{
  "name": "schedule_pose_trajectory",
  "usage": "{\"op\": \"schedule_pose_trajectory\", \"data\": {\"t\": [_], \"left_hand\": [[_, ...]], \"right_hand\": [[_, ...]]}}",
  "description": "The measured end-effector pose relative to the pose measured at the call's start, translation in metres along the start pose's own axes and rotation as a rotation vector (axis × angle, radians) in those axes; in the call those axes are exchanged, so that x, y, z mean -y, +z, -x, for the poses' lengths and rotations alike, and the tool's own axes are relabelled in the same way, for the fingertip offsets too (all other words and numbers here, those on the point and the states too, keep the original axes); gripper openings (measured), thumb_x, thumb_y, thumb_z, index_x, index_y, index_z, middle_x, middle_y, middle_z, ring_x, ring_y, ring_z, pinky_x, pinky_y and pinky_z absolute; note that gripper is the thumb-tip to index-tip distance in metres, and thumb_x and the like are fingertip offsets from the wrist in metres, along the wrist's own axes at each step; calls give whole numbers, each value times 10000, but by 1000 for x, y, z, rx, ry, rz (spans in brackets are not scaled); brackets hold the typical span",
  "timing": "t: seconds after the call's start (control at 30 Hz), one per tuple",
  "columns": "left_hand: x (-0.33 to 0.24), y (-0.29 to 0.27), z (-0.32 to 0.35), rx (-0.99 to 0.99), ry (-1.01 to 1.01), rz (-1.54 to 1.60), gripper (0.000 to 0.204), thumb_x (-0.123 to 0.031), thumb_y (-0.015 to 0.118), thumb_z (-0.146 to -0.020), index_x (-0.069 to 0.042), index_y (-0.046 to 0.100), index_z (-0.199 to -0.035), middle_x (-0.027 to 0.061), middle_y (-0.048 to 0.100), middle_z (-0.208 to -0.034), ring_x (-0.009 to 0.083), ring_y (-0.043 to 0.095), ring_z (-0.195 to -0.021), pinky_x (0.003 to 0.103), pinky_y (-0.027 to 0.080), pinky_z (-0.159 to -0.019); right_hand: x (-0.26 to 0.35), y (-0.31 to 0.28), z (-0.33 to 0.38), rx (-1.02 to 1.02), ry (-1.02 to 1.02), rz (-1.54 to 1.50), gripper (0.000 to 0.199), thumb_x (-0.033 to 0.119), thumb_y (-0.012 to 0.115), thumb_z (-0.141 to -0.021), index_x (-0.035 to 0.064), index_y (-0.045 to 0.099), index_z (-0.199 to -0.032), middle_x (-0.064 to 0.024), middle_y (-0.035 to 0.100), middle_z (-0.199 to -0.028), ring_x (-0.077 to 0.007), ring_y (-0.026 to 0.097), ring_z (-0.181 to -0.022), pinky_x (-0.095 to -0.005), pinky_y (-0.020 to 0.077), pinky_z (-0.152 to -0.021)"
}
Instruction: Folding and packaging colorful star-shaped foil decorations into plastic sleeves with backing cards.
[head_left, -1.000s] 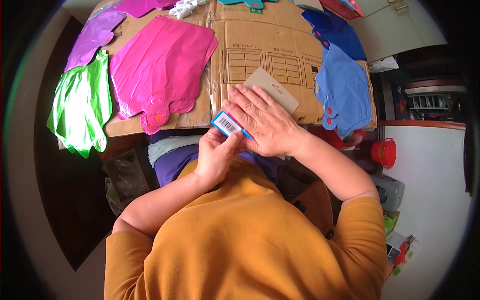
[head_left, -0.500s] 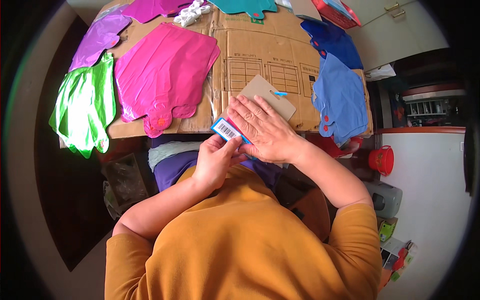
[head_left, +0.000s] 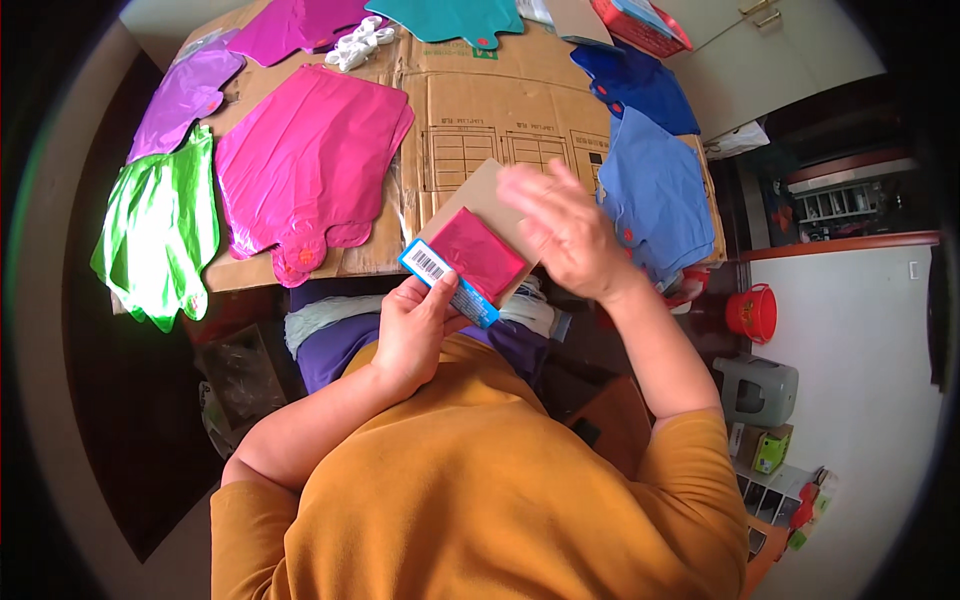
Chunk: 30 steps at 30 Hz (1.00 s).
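My left hand [head_left: 412,335] pinches the lower left edge of a brown backing card [head_left: 474,192], thumb on top. Along that edge runs a blue strip with a barcode label [head_left: 428,264]. A pink foil piece [head_left: 482,250], folded into a flat rectangle, lies on the card against the strip. My right hand [head_left: 578,240] is lifted off at the card's right side, its fingers stretched out and smeared by motion, with nothing seen in it. Part of the card's right edge is hidden behind it.
Flat foil balloons lie around the cardboard-covered table [head_left: 470,95]: pink [head_left: 310,160], green [head_left: 160,225], purple [head_left: 185,95], teal [head_left: 450,18], dark blue [head_left: 645,90] and light blue [head_left: 655,190]. A white ribbon bundle [head_left: 360,45] and a red basket [head_left: 650,25] sit at the back.
My right hand has come up off the card toward the right, uncovering the pink folded foil. My left hand still holds the card. The whole view has shifted slightly.
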<state>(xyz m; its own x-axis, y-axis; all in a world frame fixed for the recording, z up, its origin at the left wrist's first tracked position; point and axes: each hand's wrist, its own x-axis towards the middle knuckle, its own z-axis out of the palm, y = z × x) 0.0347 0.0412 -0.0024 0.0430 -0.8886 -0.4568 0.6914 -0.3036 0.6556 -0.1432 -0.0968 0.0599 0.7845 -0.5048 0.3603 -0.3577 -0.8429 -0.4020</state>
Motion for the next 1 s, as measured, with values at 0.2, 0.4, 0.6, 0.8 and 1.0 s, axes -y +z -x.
{"op": "schedule_pose_trajectory", "data": {"t": [0.2,0.4,0.6,0.8,1.0], "left_hand": [[-4,-1,3,29,2,-12,239,-199,552,-984,7,583,-1102,82,678,-1000,164,681,-846,312,581,-767],[-4,-3,3,17,-27,37,221,-195,553,-983,-5,585,-1089,85,672,-1011,169,680,-856,316,581,-773],[2,-14,-2,-12,-68,114,171,-196,560,-978,-51,597,-1061,56,675,-982,162,681,-831,314,577,-732],[-14,-8,-1,0,-158,117,159,-176,565,-964,-78,613,-1079,32,680,-991,148,680,-838,301,562,-707],[-11,-14,-5,41,-167,41,180,-111,565,-960,-74,615,-1129,55,671,-1068,186,674,-905,352,560,-796]], "right_hand": [[21,-80,31,93,54,-132,326,128,660,-849,21,522,-574,-94,503,-534,-253,481,-471,-340,375,-492],[27,-58,16,101,274,-284,214,-13,698,-792,32,677,-1001,-108,647,-1010,-183,636,-884,-278,528,-714],[28,31,-11,310,-179,92,745,382,682,-805,154,387,-1450,-112,305,-1524,-343,281,-1401,-516,230,-1137],[13,52,-7,361,-263,142,840,405,660,-804,182,256,-1507,-103,200,-1569,-325,177,-1448,-535,172,-1153],[21,44,-13,424,-266,142,822,399,674,-803,183,289,-1497,-127,244,-1549,-331,220,-1432,-536,189,-1145]]}}
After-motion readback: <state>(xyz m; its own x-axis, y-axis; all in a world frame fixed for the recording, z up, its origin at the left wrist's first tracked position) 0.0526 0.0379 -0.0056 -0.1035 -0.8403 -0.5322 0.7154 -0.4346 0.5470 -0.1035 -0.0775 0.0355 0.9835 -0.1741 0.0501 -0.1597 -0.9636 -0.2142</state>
